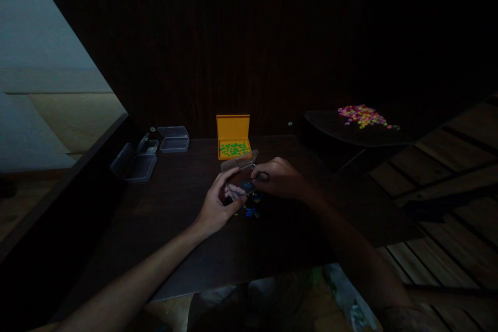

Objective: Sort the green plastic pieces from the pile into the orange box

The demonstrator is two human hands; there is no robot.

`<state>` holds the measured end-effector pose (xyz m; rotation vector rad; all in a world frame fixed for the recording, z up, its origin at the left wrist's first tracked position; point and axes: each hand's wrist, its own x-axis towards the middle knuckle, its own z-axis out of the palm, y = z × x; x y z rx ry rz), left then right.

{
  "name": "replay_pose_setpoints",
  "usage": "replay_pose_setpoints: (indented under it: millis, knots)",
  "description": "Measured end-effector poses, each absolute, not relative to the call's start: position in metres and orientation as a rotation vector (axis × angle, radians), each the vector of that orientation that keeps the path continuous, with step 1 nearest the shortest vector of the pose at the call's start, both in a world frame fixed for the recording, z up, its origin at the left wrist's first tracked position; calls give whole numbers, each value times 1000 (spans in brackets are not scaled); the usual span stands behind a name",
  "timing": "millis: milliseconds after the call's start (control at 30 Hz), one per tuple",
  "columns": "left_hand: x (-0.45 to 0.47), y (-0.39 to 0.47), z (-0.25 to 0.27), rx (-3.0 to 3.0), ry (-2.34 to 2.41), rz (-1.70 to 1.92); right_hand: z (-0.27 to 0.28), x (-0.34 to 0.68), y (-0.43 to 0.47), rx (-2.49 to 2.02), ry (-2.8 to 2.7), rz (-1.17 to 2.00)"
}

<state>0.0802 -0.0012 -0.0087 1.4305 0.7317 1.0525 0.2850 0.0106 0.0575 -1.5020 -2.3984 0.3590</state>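
Observation:
My left hand grips a small clear plastic box from its left side, tilted above the table. Its transparent lid stands open on the far side. Some bluish bits show inside, too dim to name. Fingers pinched together, my right hand is at the box's right edge; whatever lies between the fingertips is hidden. Below the box, small blue and yellow pieces lie scattered on the dark table. Just beyond it, an orange box stands with its lid up and small green pieces inside.
Several open clear boxes sit at the table's left, near a raised side board. On the right, a dark curved shelf carries a heap of pink, red and yellow pieces. A dark panel rises behind.

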Motion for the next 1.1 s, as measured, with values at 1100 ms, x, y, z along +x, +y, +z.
replay_pose_setpoints:
  millis: [1100]
  knots:
    - [66, 28, -16, 1416, 944, 1313, 14, 290, 14, -1042, -2407, 474]
